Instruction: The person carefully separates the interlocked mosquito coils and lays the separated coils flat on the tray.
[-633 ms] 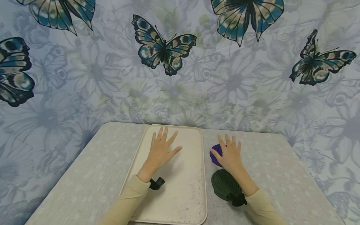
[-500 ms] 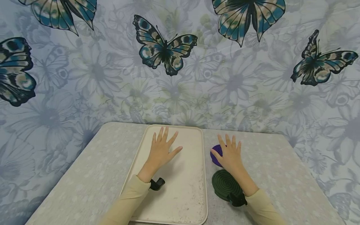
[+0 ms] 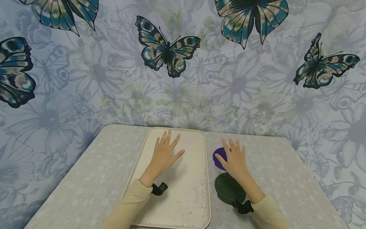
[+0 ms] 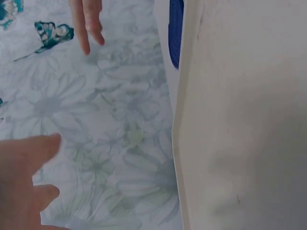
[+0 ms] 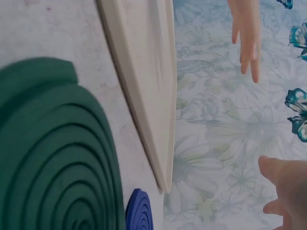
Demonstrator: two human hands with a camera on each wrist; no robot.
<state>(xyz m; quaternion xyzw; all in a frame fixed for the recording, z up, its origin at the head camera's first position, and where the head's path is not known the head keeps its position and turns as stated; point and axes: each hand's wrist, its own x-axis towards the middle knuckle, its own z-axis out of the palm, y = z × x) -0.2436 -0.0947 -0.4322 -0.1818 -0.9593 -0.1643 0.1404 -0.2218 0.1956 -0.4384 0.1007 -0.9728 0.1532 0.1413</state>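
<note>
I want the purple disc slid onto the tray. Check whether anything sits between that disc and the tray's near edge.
Nothing visible does. The purple disc lies on the table right beside the tray, with only a narrow strip of bare tabletop between them. The right hand rests over the disc's right part; the green disc lies nearer the person, out of that path.

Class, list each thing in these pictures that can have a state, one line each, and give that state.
Left hand: open, fingers spread, over the tray, holding nothing.
Right hand: open, fingers straight, over the purple mat.
Tray: flat on the table, no object in it.
Purple mat: flat on the table, right of the tray, partly covered by the right hand.
Green mat: flat on the table, nearer the person than the purple mat.
Table: covered with a pale patterned cloth.
</note>
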